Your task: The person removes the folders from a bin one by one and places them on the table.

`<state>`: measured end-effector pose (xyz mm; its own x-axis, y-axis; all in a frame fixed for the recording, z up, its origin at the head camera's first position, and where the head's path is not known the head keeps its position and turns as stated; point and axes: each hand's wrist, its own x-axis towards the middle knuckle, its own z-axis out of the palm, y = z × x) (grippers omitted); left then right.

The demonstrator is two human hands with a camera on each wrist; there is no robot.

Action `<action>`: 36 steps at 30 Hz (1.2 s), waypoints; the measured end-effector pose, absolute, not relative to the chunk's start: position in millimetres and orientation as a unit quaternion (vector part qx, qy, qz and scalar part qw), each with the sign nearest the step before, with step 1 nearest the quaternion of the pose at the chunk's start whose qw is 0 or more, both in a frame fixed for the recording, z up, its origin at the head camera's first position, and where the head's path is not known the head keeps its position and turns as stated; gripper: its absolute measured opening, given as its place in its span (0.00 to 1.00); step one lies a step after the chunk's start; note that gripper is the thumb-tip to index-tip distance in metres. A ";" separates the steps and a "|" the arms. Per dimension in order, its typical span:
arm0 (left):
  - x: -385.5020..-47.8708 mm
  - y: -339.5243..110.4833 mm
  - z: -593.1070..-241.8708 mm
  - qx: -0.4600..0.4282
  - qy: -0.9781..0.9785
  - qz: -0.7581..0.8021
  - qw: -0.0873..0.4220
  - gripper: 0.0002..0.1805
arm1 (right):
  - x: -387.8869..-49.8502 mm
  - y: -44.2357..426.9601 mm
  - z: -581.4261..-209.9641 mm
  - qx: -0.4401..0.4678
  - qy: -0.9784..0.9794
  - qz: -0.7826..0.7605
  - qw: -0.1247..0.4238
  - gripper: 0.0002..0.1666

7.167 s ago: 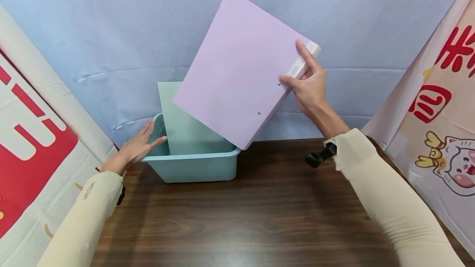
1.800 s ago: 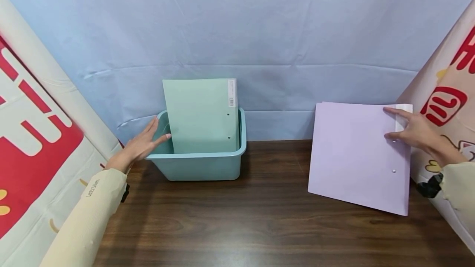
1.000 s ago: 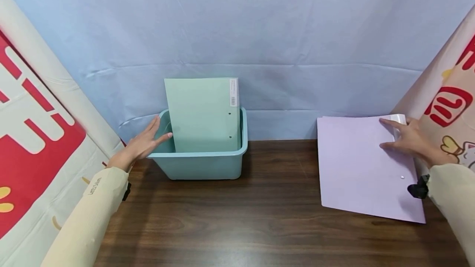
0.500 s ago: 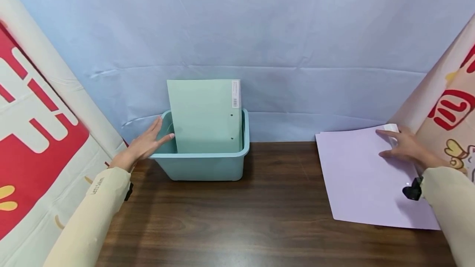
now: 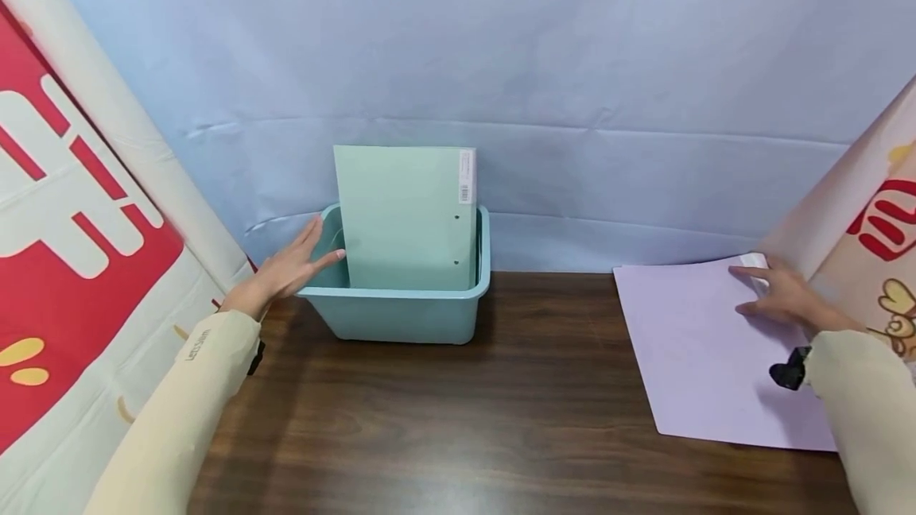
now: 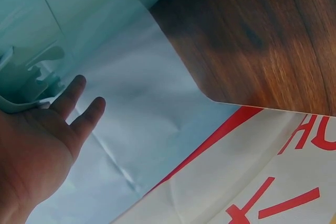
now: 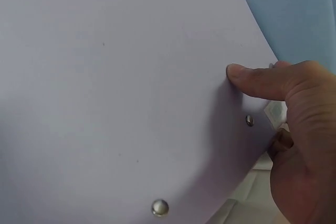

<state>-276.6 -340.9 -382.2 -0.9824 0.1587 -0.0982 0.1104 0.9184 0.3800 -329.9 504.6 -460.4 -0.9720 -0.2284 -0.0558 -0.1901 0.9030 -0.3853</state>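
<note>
In the head view, a light purple file folder lies nearly flat at the right of the table, close to the back cloth. My right hand grips its spine edge at the far right corner. In the right wrist view, the thumb presses the cover, while the other fingers are curled round the spine and mostly hidden. On the left, a teal plastic bin holds a mint green file folder standing upright, with a barcode label. My left hand rests with extended fingers on the bin's left rim.
Brown wood-grain table spreads in front of the bin and between it and the purple folder. A pale blue cloth hangs behind. Printed banners stand close at the left and right.
My right hand has taken the purple folder from above the bin to the table's right side and lowered it nearly flat. My left hand has stayed on the bin rim.
</note>
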 end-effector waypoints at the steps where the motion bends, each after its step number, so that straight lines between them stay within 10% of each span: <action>1: -276.3 -340.8 -382.1 0.068 0.978 0.189 0.064 0.54 | -329.7 504.4 -461.5 -0.106 0.974 -0.193 0.051 0.53; 36: -277.2 -337.5 -380.5 0.066 0.978 0.186 0.064 0.55 | -323.9 511.4 -489.8 -0.115 0.973 -0.202 0.018 0.43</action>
